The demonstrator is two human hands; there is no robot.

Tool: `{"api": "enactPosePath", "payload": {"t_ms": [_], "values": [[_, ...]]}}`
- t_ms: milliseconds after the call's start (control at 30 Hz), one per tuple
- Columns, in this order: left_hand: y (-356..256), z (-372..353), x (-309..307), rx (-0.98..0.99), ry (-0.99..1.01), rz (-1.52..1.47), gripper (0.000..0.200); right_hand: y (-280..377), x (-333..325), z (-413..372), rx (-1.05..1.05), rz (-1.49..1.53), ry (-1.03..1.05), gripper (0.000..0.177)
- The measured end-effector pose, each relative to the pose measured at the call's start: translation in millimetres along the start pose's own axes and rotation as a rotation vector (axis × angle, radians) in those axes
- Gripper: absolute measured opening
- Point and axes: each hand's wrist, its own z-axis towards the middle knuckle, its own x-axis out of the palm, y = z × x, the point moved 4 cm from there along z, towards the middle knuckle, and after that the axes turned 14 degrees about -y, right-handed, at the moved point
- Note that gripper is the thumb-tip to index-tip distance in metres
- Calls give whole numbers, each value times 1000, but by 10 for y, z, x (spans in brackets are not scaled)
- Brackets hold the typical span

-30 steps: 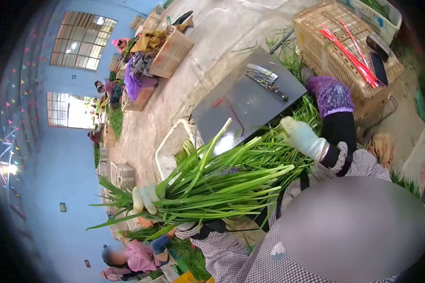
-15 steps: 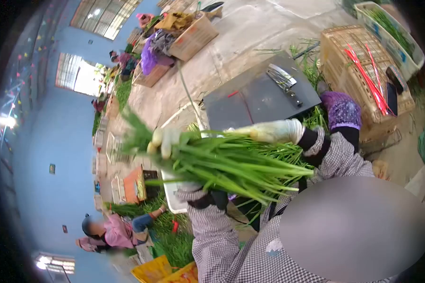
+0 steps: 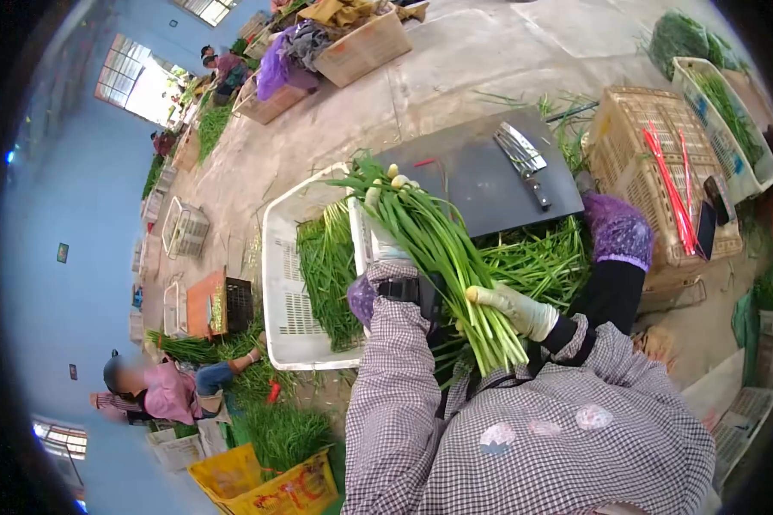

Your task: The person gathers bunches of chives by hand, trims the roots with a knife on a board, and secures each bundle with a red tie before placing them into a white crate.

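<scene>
Both my gloved hands hold a long bundle of green onion stalks (image 3: 438, 249). My left hand (image 3: 385, 199) grips the bundle at its far end, above the rim of a white crate. My right hand (image 3: 511, 309) clasps the stalks at the near end, close to my checked sleeve. The bundle runs from the crate's edge back toward my body, over a pile of loose greens (image 3: 541, 257).
A white crate (image 3: 283, 283) holds cut greens. A dark board (image 3: 481, 176) carries a cleaver (image 3: 524, 159). A woven basket (image 3: 653, 163) with red ties and a phone stands right. Another person (image 3: 159, 390) sits at lower left; cardboard boxes (image 3: 361, 43) stand beyond.
The bundle has swung from lying crosswise in front of me to pointing away toward the white crate. My right hand came down to the near end; my left hand moved forward.
</scene>
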Motion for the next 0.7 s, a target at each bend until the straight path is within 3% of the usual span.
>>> {"api": "enactPosePath", "payload": {"t_ms": [67, 133, 267, 300, 400, 467, 533, 567, 600, 633, 667, 700], "values": [[37, 20, -139, -8, -151, 10, 43, -48, -59, 32, -90, 36, 25, 81], [62, 127, -273, -10, -135, -26, 42, -77, -82, 61, -208, 60, -28, 87], [140, 339, -335, -13, -317, 75, 43, 78, -52, 71, -7, -72, -201, 58], [149, 366, -238, -24, -421, 217, 43, 150, -35, 62, -34, 66, -179, 48], [114, 531, -178, -149, -570, 528, 55, 386, -207, 49, -156, 159, -149, 44], [-42, 775, -565, -52, -499, 962, 70, 583, -302, 7, -216, 131, -225, 45], [-168, 885, -1122, -172, -661, 877, 79, 596, -630, 142, -217, 96, -292, 41], [-142, 639, -1014, -22, -732, 873, 95, 729, -682, 111, -161, 4, -338, 41], [-86, 409, -923, 68, -635, 914, 103, 739, -829, 168, -161, 7, -346, 40], [-65, 324, -1167, 111, -741, 1000, 91, 791, -883, 222, -216, -5, -417, 36], [49, 112, -868, 177, -829, 1030, 79, 836, -939, 267, -265, -17, -488, 33], [92, 58, -1171, 402, -800, 1160, 67, 860, -1013, 340, -329, -62, -501, 30]]}}
